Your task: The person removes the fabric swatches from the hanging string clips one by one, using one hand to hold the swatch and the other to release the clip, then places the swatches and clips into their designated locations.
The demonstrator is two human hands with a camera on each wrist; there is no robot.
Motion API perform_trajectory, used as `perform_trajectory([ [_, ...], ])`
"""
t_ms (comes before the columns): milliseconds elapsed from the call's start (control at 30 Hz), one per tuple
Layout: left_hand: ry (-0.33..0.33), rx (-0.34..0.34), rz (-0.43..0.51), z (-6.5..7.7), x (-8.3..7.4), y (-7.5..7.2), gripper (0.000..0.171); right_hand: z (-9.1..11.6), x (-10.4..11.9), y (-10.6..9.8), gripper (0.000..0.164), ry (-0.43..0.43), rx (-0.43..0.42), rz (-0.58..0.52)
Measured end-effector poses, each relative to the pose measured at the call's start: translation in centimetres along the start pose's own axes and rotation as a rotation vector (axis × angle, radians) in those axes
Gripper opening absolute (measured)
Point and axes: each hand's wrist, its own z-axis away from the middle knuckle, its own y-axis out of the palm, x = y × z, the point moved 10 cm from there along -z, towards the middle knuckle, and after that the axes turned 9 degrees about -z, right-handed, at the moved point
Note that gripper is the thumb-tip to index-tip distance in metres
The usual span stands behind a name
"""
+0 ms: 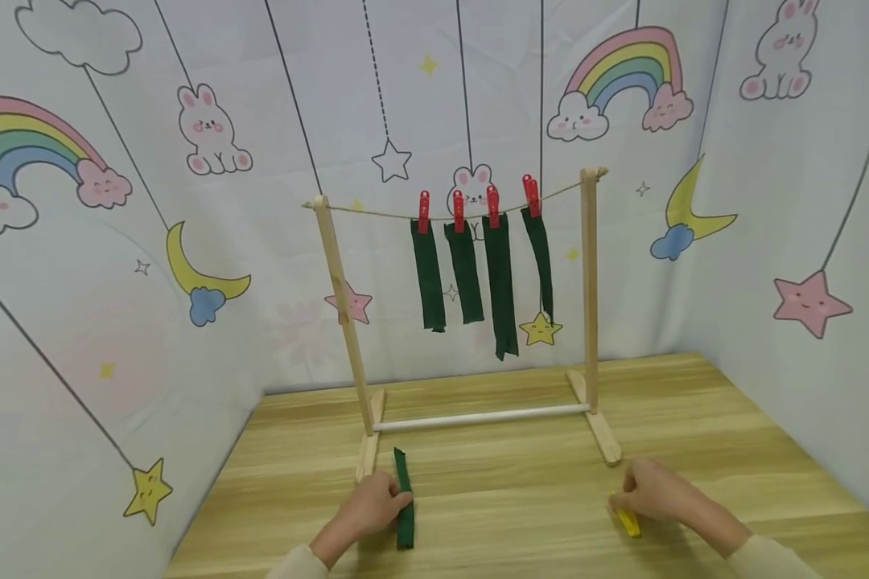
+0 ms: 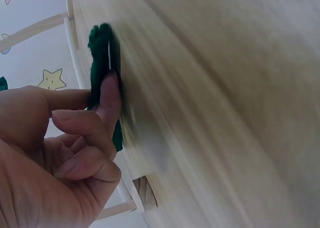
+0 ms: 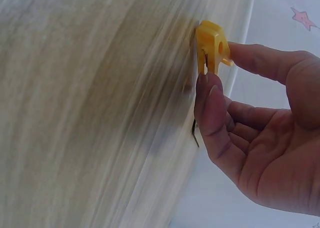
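My left hand (image 1: 368,507) pinches a dark green cloth strip (image 1: 405,531) at the front left of the table. In the left wrist view, thumb and finger have the strip (image 2: 99,56) between them, close to the wood. Over at the front right, my right hand (image 1: 659,492) holds a yellow clothespin (image 1: 629,523). The right wrist view shows this clothespin (image 3: 212,41) between thumb and fingers, just at the tabletop. Behind both hands, several green strips (image 1: 500,281) hang from a string (image 1: 380,214), each under a red clothespin (image 1: 493,207).
Two wooden posts (image 1: 590,297) on flat feet (image 1: 603,438) carry the string. A white rod (image 1: 478,419) joins them low down. Patterned cloth walls (image 1: 297,129) enclose the wood-grain table (image 1: 507,498) at the back and sides.
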Motion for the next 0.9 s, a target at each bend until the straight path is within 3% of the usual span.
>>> perform_trajectory([
  [267,-0.003,-0.024,-0.129,0.3,0.9,-0.8,0.034,0.0,-0.4,0.3,0.038,0.018,0.011,-0.019],
  [600,-0.042,0.057,-0.056,0.5,2.0,-1.1,0.032,0.0,-0.5,0.5,0.036,0.043,0.002,-0.029],
  [900,-0.042,0.069,-0.047,0.6,2.2,-1.3,0.032,0.2,-0.6,0.6,0.035,0.06,-0.005,-0.027],
])
